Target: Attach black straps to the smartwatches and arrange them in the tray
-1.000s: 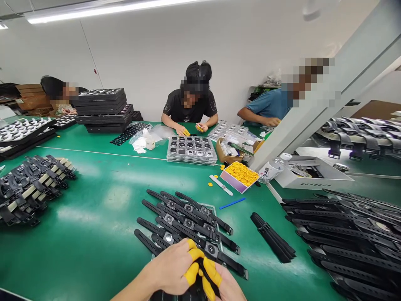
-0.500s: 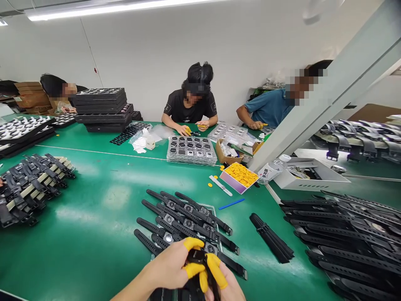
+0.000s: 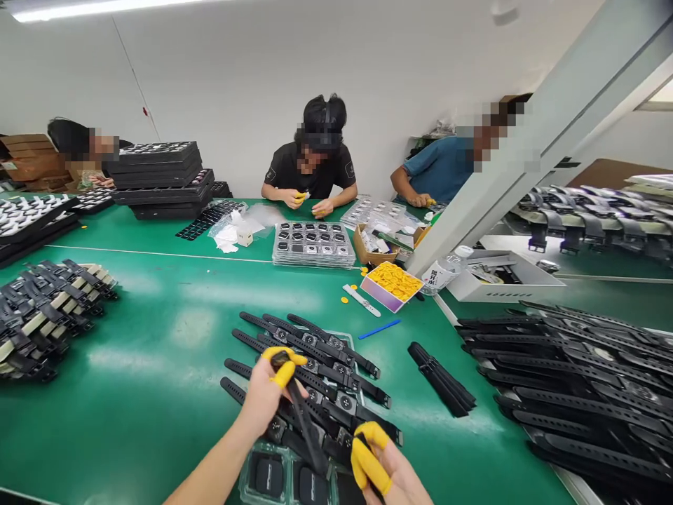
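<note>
Mostly black, the watch (image 3: pixel 280 358) and long strap (image 3: pixel 306 426).

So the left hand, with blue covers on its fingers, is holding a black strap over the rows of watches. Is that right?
Not quite: the finger covers are yellow, not blue, as the head view shows. The left hand does hold a black strap over the rows of watches.
</note>
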Demonstrator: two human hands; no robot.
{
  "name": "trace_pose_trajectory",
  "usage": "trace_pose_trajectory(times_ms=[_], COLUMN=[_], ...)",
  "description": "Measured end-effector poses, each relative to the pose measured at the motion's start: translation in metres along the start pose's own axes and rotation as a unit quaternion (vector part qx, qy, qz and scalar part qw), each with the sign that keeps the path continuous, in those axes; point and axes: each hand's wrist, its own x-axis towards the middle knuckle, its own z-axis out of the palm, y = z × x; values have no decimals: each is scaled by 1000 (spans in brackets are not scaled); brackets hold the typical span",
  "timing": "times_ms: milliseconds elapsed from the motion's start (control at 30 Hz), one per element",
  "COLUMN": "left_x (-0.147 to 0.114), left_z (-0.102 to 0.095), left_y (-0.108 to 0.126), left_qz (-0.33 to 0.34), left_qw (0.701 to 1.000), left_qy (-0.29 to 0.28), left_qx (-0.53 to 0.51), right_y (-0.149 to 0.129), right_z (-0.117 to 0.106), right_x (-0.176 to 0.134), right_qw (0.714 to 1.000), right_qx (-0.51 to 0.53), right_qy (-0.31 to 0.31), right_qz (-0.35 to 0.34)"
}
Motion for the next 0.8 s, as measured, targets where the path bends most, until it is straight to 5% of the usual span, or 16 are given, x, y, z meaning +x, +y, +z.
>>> trace_pose_trajectory(times_ms=[100,267,400,800], left_x=[-12,-24,-21,-28], left_z=[11,13,8,13], left_y=[-15,-17,-10,-11], left_qz=[-20,192,195,197], left_qw=[978,851,815,814], left_qy=[-162,-307,-340,-306], left_qx=[132,380,426,452], right_y=[7,27,24,12], right_z=[11,24,22,21], right_x=[-2,1,3,5], right_qw=[1000,999,1000,995], right_qx=[0,7,17,92], right_qy=[21,51,14,-17], right_qz=[-13,-2,-13,19])
